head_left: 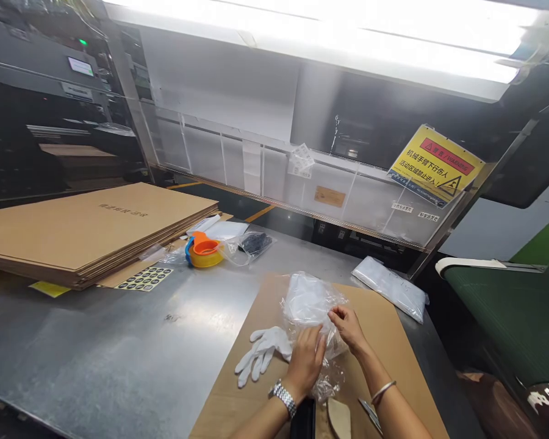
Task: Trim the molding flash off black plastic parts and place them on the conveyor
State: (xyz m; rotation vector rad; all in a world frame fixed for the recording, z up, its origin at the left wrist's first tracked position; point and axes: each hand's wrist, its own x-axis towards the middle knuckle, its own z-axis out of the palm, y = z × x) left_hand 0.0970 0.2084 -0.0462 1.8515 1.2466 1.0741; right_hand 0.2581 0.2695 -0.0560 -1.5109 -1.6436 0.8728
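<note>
A crumpled clear plastic bag point(308, 299) with something white inside lies on a brown cardboard sheet point(379, 341). My right hand point(349, 326) pinches the bag's right side between thumb and fingertips. My left hand point(305, 356), below a metal watch point(283, 396), has its curled fingers on the bag's near edge; its fingertips are partly hidden. To the left of the bag lies a white glove point(263, 353). Nearer me are a black oblong object point(303, 421), a beige flat piece with a rounded end point(339, 417) and a slim metal tool point(369, 416) partly behind my right forearm.
Stacked cardboard point(100, 225) occupies the left of the metal table point(132, 353). Behind are a sticker sheet point(145, 278), a tape dispenser point(205, 251) and a bagged dark item point(255, 244). A white plastic-wrapped pack point(388, 286) sits right, beside a green conveyor belt point(507, 305).
</note>
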